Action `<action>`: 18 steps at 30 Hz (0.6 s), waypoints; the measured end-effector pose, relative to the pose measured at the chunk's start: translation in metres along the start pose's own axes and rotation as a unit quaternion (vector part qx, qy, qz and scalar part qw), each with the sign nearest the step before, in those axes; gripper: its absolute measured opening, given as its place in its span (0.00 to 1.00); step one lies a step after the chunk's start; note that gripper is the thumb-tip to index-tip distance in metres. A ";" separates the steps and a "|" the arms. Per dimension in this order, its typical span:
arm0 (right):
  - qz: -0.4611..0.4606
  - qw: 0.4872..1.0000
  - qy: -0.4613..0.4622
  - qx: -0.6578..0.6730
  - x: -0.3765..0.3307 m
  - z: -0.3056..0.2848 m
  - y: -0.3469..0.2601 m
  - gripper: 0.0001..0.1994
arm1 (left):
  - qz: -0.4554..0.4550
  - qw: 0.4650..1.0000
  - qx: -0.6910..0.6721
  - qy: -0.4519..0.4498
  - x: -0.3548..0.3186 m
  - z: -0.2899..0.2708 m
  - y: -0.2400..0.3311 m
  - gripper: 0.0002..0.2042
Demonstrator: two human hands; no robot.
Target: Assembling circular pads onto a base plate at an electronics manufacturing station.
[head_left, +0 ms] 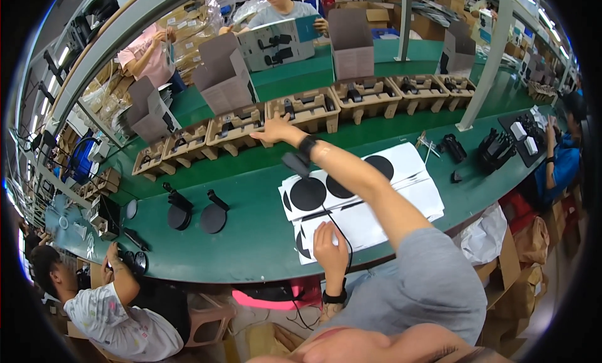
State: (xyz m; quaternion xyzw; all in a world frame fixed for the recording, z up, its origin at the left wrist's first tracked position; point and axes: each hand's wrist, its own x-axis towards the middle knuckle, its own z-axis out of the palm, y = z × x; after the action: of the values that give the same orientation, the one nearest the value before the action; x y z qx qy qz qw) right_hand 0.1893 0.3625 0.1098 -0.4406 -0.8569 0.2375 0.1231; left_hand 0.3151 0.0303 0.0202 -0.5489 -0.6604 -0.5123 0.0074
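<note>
**A:** Start at your far left. What's there?

**B:** A person in a patterned white shirt (119,325) sits at the left end of the green tabletop (251,237). Further in, two black round-based stands (195,211) stand upright side by side, well apart from your hands.

**A:** And your left hand?

**B:** Your left hand (330,250) lies on the stack of white sheets (376,218) at the near edge of the tabletop, fingers curled down onto the paper. A thin black cord runs beside it, but you cannot tell whether the fingers actually pinch the cord or a sheet. The sheets carry large black discs (308,193), and the stack sits right in front of you.

**A:** The right hand?

**B:** Your right hand (274,131) is stretched far across the tabletop, ending up left of the other hand. It is at the front edge of a brown pulp tray (304,112) in the row of trays, fingers spread loosely and gripping nothing you can see. A small black part (296,163) shows just under your wrist; whether it hangs from the wrist or lies on the sheets is unclear.

**A:** Further right?

**B:** More black parts (453,148) lie on the tabletop, and a person in blue (561,165) works at the right end.
</note>
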 end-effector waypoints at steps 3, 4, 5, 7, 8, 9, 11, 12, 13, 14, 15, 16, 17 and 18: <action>-0.175 0.977 0.041 0.114 -0.141 -0.018 0.022 0.41 | -0.020 1.000 0.018 0.008 0.003 0.006 -0.013 0.07; -0.171 0.977 0.006 0.124 -0.208 -0.037 0.035 0.38 | -0.029 0.999 0.024 0.012 -0.001 0.009 -0.013 0.07; -0.167 0.981 -0.006 0.095 -0.251 -0.033 0.059 0.35 | -0.040 0.999 0.031 0.016 -0.005 0.011 -0.014 0.07; -0.042 0.999 -0.014 0.031 -0.340 -0.051 0.101 0.32 | -0.038 0.998 0.041 0.003 -0.009 0.021 -0.011 0.08; 0.040 0.999 -0.004 0.013 -0.373 -0.048 0.113 0.32 | -0.043 0.998 0.048 -0.001 -0.008 0.021 -0.010 0.07; 0.119 0.993 0.008 -0.005 -0.405 -0.044 0.122 0.31 | -0.046 0.997 0.056 -0.004 -0.007 0.018 -0.005 0.07; 0.132 0.991 -0.007 0.014 -0.436 -0.004 0.154 0.31 | -0.025 0.998 0.061 -0.002 0.005 0.016 -0.005 0.06; 0.123 0.992 0.006 0.013 -0.445 0.000 0.149 0.33 | -0.008 0.997 0.071 -0.011 0.001 0.017 -0.008 0.06; 0.127 0.992 0.006 0.018 -0.445 0.001 0.148 0.33 | 0.004 0.997 0.070 -0.022 0.005 0.018 -0.009 0.06; 0.123 0.992 0.018 0.037 -0.445 0.002 0.149 0.34 | 0.020 0.997 0.073 -0.032 0.007 0.023 -0.008 0.06; 0.121 0.990 0.032 0.056 -0.445 0.001 0.150 0.36 | 0.037 0.996 0.074 -0.044 0.009 0.028 -0.007 0.07; 0.136 0.989 0.022 0.050 -0.446 -0.003 0.144 0.38 | 0.045 0.994 0.073 -0.066 0.009 0.027 -0.007 0.07; 0.158 0.985 0.026 0.060 -0.444 -0.002 0.146 0.38 | 0.047 0.993 0.079 -0.073 0.009 0.031 -0.006 0.08; 0.126 0.989 0.027 0.073 -0.441 0.000 0.152 0.38 | 0.053 0.992 0.083 -0.082 0.010 0.037 -0.005 0.08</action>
State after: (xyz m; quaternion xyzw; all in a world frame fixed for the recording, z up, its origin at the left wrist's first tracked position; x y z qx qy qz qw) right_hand 0.5517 0.0793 0.0307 -0.5416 -0.7712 0.3008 0.1466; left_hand 0.3277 0.0634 0.0044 -0.6209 -0.6692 -0.4075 0.0258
